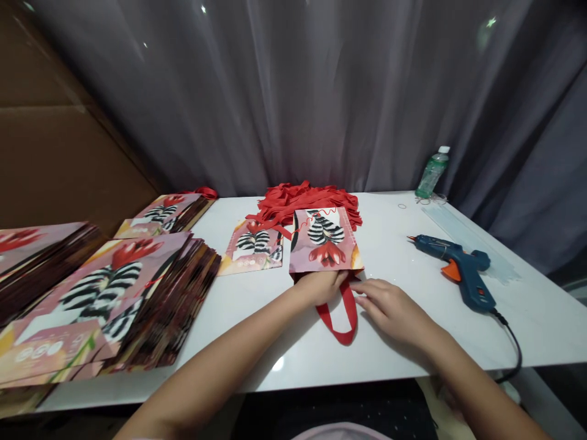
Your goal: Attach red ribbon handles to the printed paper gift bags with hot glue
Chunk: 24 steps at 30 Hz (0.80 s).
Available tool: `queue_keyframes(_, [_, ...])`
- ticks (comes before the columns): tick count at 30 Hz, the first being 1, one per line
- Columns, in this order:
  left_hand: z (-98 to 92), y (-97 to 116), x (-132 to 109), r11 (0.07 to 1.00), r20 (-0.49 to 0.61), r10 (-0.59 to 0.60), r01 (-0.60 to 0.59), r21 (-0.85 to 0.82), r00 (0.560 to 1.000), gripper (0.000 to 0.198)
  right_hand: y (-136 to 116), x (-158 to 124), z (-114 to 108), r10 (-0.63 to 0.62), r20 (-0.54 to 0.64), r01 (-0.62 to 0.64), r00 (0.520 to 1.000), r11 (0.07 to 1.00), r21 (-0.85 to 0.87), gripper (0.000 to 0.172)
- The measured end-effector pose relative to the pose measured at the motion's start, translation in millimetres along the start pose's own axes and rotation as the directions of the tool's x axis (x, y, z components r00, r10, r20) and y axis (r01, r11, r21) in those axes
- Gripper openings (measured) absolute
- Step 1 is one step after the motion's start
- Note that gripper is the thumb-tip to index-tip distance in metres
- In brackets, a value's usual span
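- Lower left of the frame: a thick stack of printed paper bags (103,293), with 2 more stacks behind and beside it.
- Lower centre: a red strap (345,337) loops out of the bag's mouth onto the white table (257,360).
- Centre: the left hand (323,287) reaches into the mouth, fingertips hidden; I cannot tell whether they grip anything.
- Just right of the strap: the right hand (389,305), its thumb and fingers slightly apart.
- Centre: the bag (316,256) being handled lies with its mouth toward the person.
- Right: a blue glue gun (463,263) on its side.
- Left of the handled bag: 1 flat bag (252,250).
- Behind both: a heap of red straps (305,200).
- Upper right: a green-labelled bottle (431,174).
- Across the top: a grey curtain (293,91).
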<state>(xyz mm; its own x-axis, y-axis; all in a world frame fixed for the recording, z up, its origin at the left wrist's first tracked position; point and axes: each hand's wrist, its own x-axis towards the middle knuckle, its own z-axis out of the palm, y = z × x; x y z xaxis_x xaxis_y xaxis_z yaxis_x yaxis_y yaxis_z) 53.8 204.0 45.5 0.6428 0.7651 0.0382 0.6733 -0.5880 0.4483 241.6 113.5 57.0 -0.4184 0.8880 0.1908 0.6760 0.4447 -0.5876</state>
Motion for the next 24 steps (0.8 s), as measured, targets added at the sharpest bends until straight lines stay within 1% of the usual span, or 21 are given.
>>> queue_keyframes(3, [2.1,5.3,-28.0,0.990,0.023,-0.059,0.056,0.127,0.998,0.041,4.7,3.3,9.4,-0.035,0.025,0.035,0.999,0.999,-0.008,0.039])
queue_keyframes(6, [4.4,6.1,-42.3,0.969,0.036,-0.088,0.078,0.233,0.995,0.043,-2.6,16.3,23.4,-0.056,0.110,0.064,0.992,0.995,-0.075,0.049])
queue_keyframes(8, [3.3,4.5,-43.1,0.958,0.056,-0.085,0.066,0.279,0.995,0.041,-10.2,27.9,29.6,0.009,0.152,0.024,0.988,0.977,-0.212,0.054])
queue_keyframes(10, [0.3,1.7,-39.8,0.948,0.086,-0.080,0.050,0.313,0.993,0.038,-17.2,38.4,31.7,0.123,0.140,-0.065,0.983,0.930,-0.361,0.055])
queue_keyframes(12, [-3.5,-1.2,-35.3,0.939,0.119,-0.077,0.032,0.341,0.990,0.035,-22.8,46.4,31.1,0.209,0.114,-0.138,0.971,0.885,-0.445,0.054])
queue_keyframes(15, [-8.6,-4.0,-30.3,0.924,0.151,-0.070,0.007,0.381,0.986,0.028,-26.0,54.2,28.9,0.232,0.145,-0.139,0.962,0.870,-0.473,0.052])
queue_keyframes(18, [-12.9,-4.6,-30.1,0.909,0.160,-0.067,-0.006,0.417,0.985,0.021,-21.1,58.9,26.1,0.267,0.192,-0.143,0.944,0.860,-0.490,0.043])
queue_keyframes(21, [-14.3,-2.8,-33.3,0.893,0.136,-0.068,0.000,0.450,0.988,0.026,-14.5,61.8,23.6,0.289,0.208,-0.149,0.934,0.848,-0.509,0.038])
queue_keyframes(24, [-9.2,1.9,-34.7,0.872,0.085,-0.091,0.038,0.488,0.992,0.040,-14.5,66.6,25.3,0.266,0.197,-0.124,0.944,0.835,-0.536,0.041])
